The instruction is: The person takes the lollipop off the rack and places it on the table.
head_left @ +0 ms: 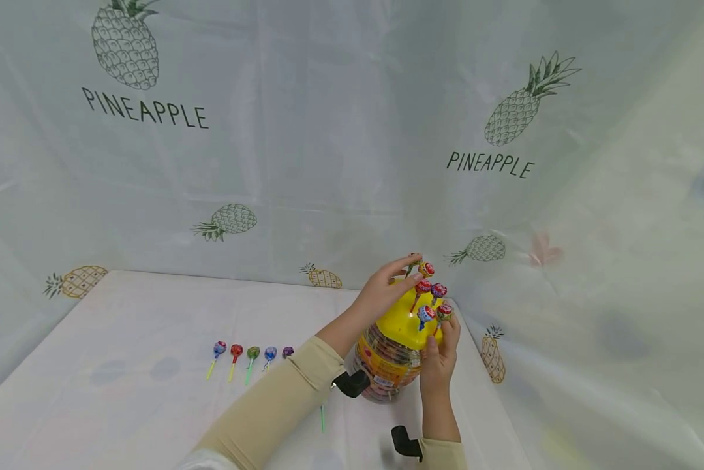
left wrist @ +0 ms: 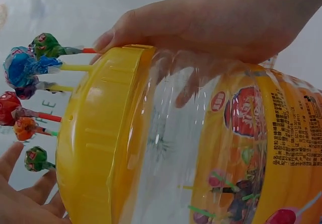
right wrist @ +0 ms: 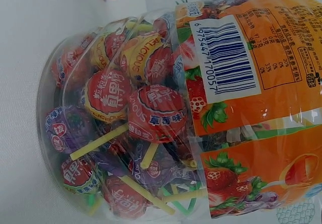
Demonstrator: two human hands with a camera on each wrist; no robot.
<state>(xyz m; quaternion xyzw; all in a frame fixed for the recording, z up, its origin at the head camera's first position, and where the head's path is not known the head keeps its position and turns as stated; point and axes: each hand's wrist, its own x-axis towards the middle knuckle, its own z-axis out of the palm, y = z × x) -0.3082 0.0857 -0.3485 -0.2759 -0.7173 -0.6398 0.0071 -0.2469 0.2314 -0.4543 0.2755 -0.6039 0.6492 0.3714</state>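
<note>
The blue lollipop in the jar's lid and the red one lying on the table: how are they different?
The blue lollipop stands by its stick in the yellow lid, while the red lollipop lies on the white table. The blue one belongs to a cluster; the red one lies in a spaced row. Both have round, wrapped heads and yellow sticks.

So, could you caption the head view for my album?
Left hand and right hand at a jar's yellow lid studded with lollipops, more lying on the table.
</note>
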